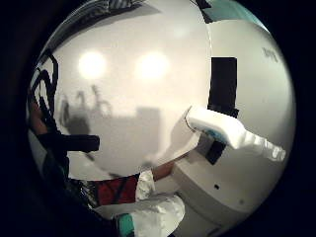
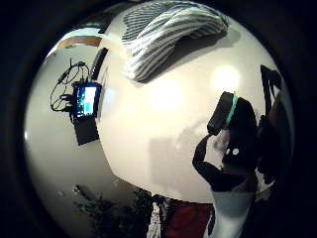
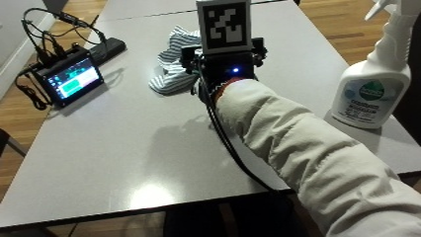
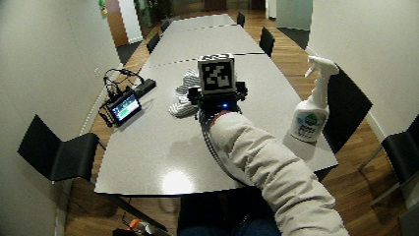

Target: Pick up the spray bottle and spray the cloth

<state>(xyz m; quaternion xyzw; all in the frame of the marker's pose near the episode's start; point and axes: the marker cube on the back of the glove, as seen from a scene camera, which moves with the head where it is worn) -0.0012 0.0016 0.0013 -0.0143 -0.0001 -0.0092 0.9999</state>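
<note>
A white spray bottle [image 3: 368, 94] with a green label stands upright near the table's right edge, well to the right of my arm; it also shows in the wide outside view [image 4: 309, 118] and in the little finger side palm view [image 1: 232, 133]. A grey-and-white striped cloth [image 3: 172, 74] lies crumpled on the grey table [image 3: 131, 148], just beyond my right hand [image 3: 224, 69]. The hand hovers over the table's middle and holds nothing; the thumb side palm view shows a relaxed black finger [image 2: 223, 116] and the cloth [image 2: 168, 29] ahead of it.
A small lit screen with cables [image 3: 65, 79] sits at the table's left edge, with a black bar behind it. Black chairs stand to the left [image 4: 59, 152] and behind the bottle [image 4: 347, 103]. The table's near edge lies under my sleeve [image 3: 296, 148].
</note>
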